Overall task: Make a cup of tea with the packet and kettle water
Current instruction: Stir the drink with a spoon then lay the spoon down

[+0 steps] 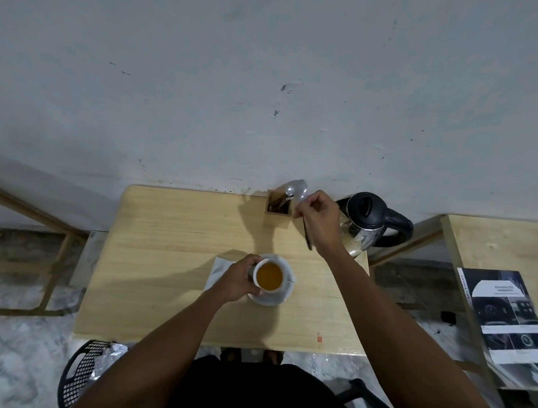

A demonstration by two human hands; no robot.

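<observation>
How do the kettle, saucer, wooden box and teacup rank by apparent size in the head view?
Largest to smallest:
1. kettle
2. saucer
3. teacup and wooden box: they look alike, and the cup is nearer the camera, so I won't rank them.

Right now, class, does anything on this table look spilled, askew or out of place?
Nothing spilled. The cup sits off-centre on its saucer, toward the left hand holding it. The right hand holds a spoon bowl-up above the wooden holder. The kettle stands upright.
</observation>
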